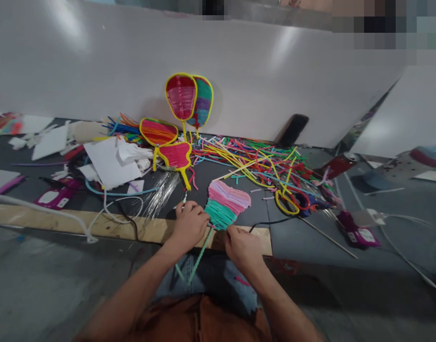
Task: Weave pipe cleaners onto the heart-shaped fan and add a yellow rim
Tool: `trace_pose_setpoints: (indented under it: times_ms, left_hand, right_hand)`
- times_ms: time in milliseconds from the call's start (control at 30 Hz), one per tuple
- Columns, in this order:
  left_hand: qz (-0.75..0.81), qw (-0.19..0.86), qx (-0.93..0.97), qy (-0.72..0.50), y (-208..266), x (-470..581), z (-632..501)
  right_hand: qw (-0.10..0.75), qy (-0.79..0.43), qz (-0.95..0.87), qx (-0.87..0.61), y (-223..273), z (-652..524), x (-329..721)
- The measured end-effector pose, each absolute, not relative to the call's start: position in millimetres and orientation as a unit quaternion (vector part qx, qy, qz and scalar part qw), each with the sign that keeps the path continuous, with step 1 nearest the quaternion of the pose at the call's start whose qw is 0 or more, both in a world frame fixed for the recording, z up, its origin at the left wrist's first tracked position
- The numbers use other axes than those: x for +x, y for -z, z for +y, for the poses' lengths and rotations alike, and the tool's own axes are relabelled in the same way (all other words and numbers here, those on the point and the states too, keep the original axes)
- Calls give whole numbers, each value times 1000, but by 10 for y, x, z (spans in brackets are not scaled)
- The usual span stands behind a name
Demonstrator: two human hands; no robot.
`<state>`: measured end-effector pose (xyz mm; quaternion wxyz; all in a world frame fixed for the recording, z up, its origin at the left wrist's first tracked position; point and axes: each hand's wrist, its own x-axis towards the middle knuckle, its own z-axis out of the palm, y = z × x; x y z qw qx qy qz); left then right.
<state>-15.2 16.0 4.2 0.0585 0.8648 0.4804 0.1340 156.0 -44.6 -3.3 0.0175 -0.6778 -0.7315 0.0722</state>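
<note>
A small fan-shaped piece wound from pipe cleaners point(227, 205), pink and lilac above and teal below, lies at the table's front edge. My left hand point(190, 224) is closed at its lower left edge, fingers bent against it. Pinching the lower right edge of the same piece is my right hand point(243, 244); its fingertips are partly hidden. A green pipe cleaner point(203, 254) hangs from the piece's bottom over my lap. Just beyond my left fingers, a pink fan with a yellow rim point(175, 156) lies with its handle toward me.
Two finished-looking fans point(181, 97) lean on the white partition point(114, 71). Loose pipe cleaners point(239, 159) are heaped behind, with yellow-and-red-handled scissors point(287, 203) at right. Also around are a phone point(293, 130), a can point(341, 165), purple devices point(358, 231), white papers point(111, 164) and cables.
</note>
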Motion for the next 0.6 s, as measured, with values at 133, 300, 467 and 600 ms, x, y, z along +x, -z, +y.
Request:
trace_pose_setpoints:
  times_ms: [133, 300, 467, 600]
  left_hand:
    - [479, 54, 869, -111, -69, -127, 206]
    - [476, 52, 874, -86, -124, -93, 230]
    - [454, 38, 888, -62, -197, -73, 227]
    - [436, 41, 898, -42, -206, -59, 245]
  right_hand:
    - [20, -73, -737, -672, -5, -384, 1528]
    - [-12, -98, -733, -673, -69, -372, 1495]
    - [-18, -107, -712, -693, -63, -425, 1504]
    - [-14, -107, -701, -705, -50, -471, 1532]
